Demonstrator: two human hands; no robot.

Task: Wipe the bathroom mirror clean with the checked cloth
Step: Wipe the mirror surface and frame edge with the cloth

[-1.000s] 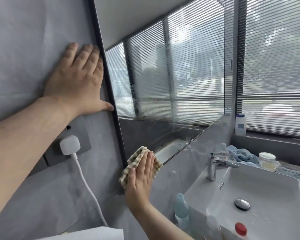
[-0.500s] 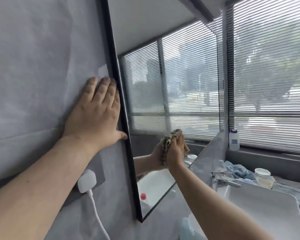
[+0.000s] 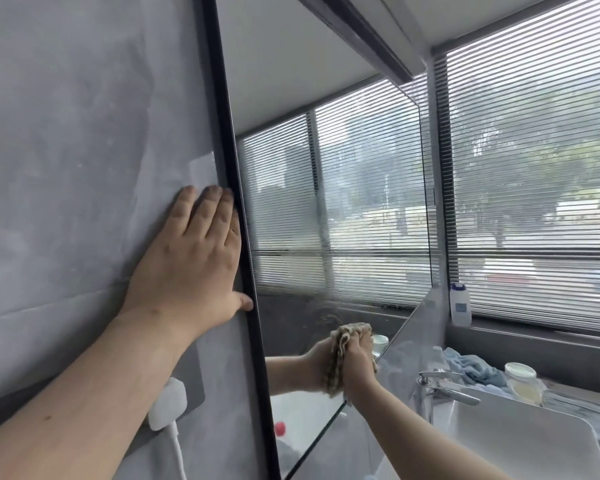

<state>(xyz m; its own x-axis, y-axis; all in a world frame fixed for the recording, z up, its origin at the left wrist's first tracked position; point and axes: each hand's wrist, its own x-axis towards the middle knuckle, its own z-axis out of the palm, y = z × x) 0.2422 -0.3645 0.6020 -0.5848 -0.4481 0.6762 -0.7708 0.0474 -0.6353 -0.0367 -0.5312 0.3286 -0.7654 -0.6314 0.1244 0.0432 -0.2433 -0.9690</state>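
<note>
No word, brand, number or sign can be read anywhere in view. The only label is a blue label (image 3: 460, 308) on the front of a white bottle (image 3: 460, 318), which stands on the window sill (image 3: 520, 336) at about 3 o'clock. Its print is too small and blurred to make out.
</note>
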